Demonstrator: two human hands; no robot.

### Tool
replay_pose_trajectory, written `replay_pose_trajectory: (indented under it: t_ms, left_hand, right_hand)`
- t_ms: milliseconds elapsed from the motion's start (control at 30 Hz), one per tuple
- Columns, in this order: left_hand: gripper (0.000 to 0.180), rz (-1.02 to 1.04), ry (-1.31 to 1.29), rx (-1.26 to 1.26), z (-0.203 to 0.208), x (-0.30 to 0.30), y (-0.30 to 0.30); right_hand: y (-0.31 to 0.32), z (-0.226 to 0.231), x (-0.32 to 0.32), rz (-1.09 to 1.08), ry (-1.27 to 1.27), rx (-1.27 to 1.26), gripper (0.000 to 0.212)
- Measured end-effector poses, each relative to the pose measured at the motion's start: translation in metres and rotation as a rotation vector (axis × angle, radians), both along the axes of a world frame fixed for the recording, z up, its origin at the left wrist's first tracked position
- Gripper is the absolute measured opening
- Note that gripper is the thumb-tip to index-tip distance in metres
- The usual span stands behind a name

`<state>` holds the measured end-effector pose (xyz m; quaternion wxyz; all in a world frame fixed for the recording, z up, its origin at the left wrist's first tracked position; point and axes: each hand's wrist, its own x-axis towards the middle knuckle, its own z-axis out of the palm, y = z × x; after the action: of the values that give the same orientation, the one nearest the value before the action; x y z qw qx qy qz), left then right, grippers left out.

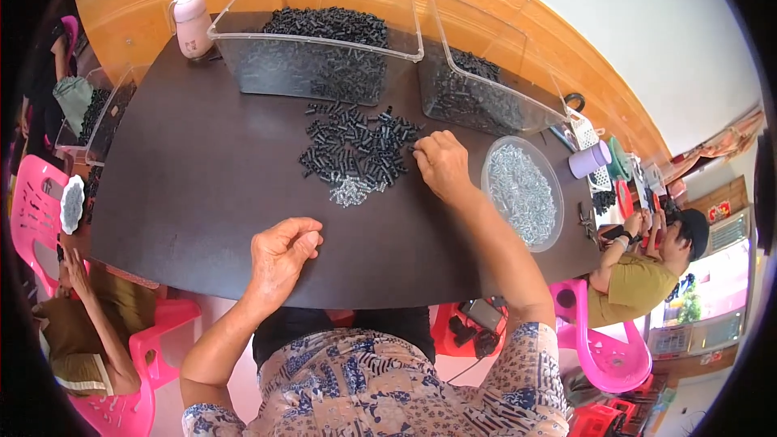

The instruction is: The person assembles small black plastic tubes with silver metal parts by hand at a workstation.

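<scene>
A loose pile of small black cylindrical pieces (356,142) lies on the dark brown table (202,170). Small clear, shiny pieces (353,191) are heaped at its near edge. My right hand (443,166) reaches to the pile's right side, fingers curled and tips against the black pieces; what they pinch is too small to make out. Nearer to me, left of the clear pieces, my left hand (283,255) hovers over the table edge area with thumb and fingers drawn together. Anything inside it is hidden by the fingers.
Two clear bins, one at the back (316,44) and one at right (486,85), hold black pieces. A round tub (558,218) of clear pieces stands right. A pink bottle (192,24) and purple cup (589,159) sit near the edges. People sit on both sides.
</scene>
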<state>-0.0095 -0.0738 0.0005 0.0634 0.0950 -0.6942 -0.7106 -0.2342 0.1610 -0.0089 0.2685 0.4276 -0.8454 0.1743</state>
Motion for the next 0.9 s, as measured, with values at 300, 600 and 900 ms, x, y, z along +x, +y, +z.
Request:
replay_pose_trajectory:
  t_ms: [300,600,900]
  left_hand:
    - [0.022,-0.053,-0.084,0.322,0.017,-0.008,0.018]
    - [0.013,-0.044,-0.014,0.484,0.019,-0.008,0.021]
    - [0.015,-0.012,-0.017,0.461,0.014,0.013,0.017]
  right_hand:
    - [-0.029,0.052,0.107,0.238,-0.16,-0.199,0.02]
    - [-0.052,0.055,0.142,0.376,-0.241,-0.237,0.023]
    - [-0.065,0.044,0.161,0.341,-0.454,-0.374,0.022]
